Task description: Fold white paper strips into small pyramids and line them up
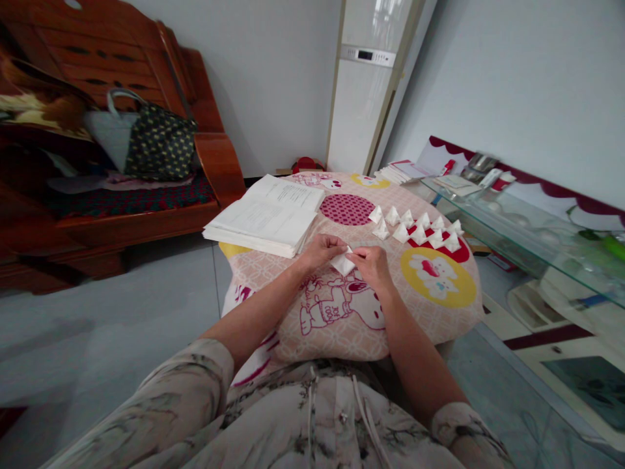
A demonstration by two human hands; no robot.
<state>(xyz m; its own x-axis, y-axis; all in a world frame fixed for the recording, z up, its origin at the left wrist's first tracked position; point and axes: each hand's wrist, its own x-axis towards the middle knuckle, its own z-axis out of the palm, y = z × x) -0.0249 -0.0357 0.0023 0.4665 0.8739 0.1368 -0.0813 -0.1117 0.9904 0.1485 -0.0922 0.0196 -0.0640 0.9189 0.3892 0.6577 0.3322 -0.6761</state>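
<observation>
A small piece of folded white paper (pixel 343 265) is pinched between my two hands, low over the patterned tablecloth (pixel 293 293). My left hand (pixel 322 251) grips its upper left part with thumb and forefinger. From the other side, my right hand (pixel 372 264) holds its upper right edge, close to the left fingertips. The fingers cover part of the paper. Just beyond my right hand, several pointed folded-paper pieces (pixel 401 233) stand in two rows. Left of my hands lies a thick open stack of printed paper, like a book (pixel 263 215).
At the right is a glass-topped cabinet (pixel 527 234) with metal containers (pixel 481 166) and papers (pixel 403 171) near its far end. A wooden bench (pixel 219 163) with a dark patterned bag (pixel 159 143) stands at the left. A tall white appliance (pixel 364 98) is behind the table.
</observation>
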